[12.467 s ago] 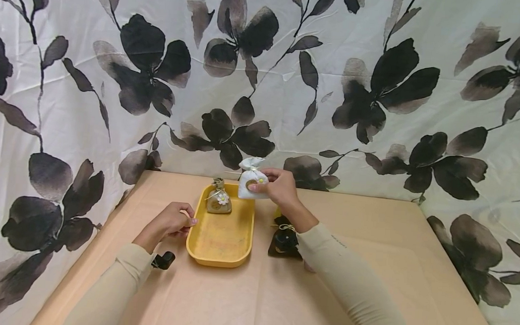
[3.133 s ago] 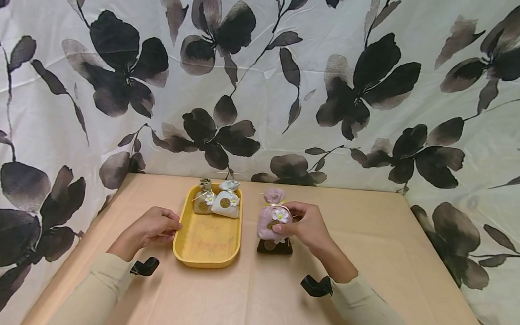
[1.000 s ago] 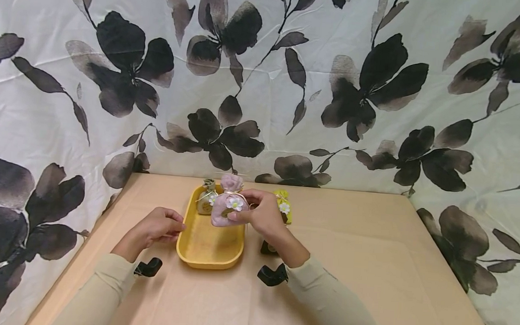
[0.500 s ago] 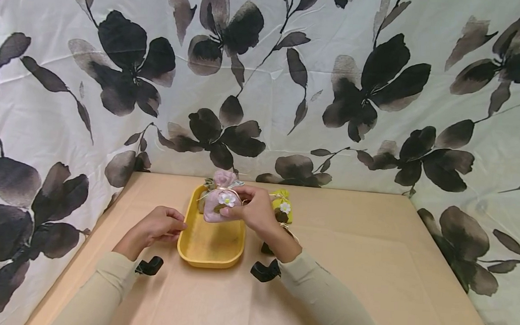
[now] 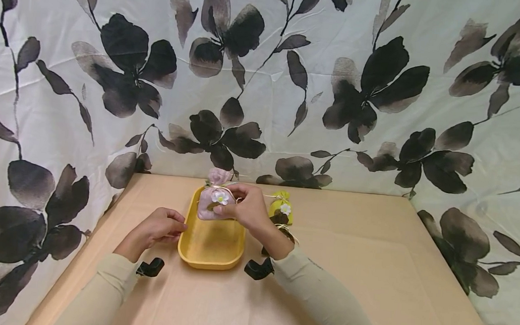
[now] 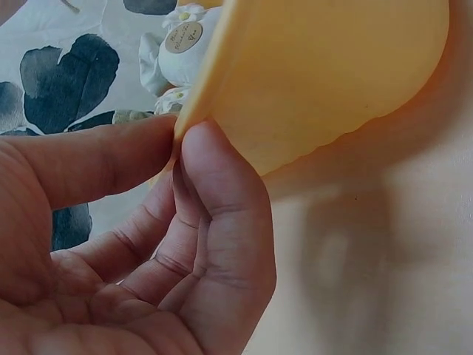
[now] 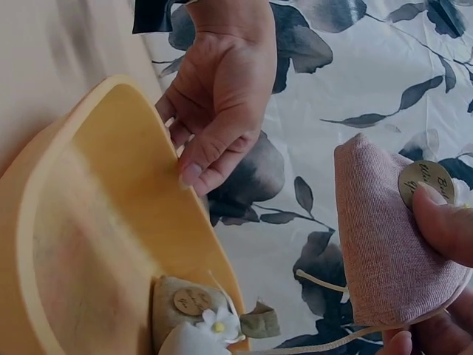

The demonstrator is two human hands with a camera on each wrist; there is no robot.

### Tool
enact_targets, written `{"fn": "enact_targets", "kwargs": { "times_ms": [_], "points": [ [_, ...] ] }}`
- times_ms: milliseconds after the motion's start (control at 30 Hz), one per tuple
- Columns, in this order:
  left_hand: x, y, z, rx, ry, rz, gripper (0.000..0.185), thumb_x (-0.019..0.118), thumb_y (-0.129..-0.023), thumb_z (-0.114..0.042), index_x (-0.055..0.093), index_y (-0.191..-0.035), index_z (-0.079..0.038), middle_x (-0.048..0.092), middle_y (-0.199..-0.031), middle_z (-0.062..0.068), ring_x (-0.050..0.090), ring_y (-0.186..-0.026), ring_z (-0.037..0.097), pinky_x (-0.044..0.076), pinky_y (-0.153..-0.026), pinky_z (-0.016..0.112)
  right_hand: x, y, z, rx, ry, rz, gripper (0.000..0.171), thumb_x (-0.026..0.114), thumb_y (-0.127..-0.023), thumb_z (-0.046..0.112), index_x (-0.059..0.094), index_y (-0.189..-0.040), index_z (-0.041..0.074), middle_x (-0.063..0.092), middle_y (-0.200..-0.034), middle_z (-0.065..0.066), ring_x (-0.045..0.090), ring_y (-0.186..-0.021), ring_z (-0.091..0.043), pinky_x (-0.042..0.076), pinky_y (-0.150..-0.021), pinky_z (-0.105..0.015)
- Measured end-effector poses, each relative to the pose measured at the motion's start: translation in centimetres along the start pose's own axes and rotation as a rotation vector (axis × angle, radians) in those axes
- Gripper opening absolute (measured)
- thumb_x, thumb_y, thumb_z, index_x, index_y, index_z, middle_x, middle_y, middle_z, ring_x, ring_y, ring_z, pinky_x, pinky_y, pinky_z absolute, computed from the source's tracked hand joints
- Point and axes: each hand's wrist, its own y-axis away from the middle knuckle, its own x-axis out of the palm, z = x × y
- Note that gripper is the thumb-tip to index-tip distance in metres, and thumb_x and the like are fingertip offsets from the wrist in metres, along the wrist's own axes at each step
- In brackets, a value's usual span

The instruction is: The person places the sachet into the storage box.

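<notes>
A pink pouch (image 5: 213, 204) is held above the far end of the yellow tray (image 5: 210, 251), pinched between the right hand's (image 5: 244, 209) curled fingers and thumb. The tray's left rim is steadied by the left hand (image 5: 161, 226), thumb and fingertips closed on it. A beige pouch (image 7: 185, 307) stands in the tray's far corner.

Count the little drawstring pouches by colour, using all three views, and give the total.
pink pouch: 1, held in the right hand
white pouch: 1, in the yellow tray
beige pouch: 1, in the tray
yellow pouch: 1
black pouch: 1, mostly hidden by the right forearm
Total: 5
</notes>
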Motion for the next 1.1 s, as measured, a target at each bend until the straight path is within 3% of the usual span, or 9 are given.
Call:
{"fn": "enact_targets", "kwargs": {
  "times_ms": [667,1100],
  "points": [
    [-0.1,0.2,0.1,0.006,0.013,0.015,0.029,0.067,-0.097,-0.004,0.055,-0.121,0.009,0.060,-0.079,0.001,0.059,-0.066,0.008,0.057,-0.060,0.021,1.8,-1.1,0.0,0.034,0.053,-0.028,0.048,0.095,-0.070,0.006,0.077,-0.114,0.010,0.077,-0.097,-0.010,0.062,-0.087,-0.015,0.050,-0.072,-0.021],
    [-0.1,0.0,0.1,-0.002,0.000,-0.002,0.028,0.068,-0.097,-0.006,0.058,-0.119,0.008,0.060,-0.077,0.001,0.060,-0.066,0.008,0.058,-0.060,0.021,3.0,-1.6,-0.9,0.020,0.075,-0.064,0.050,0.095,-0.068,0.003,0.075,-0.114,0.005,0.078,-0.096,-0.012,0.063,-0.086,-0.012,0.050,-0.073,-0.020]
  ]
}}
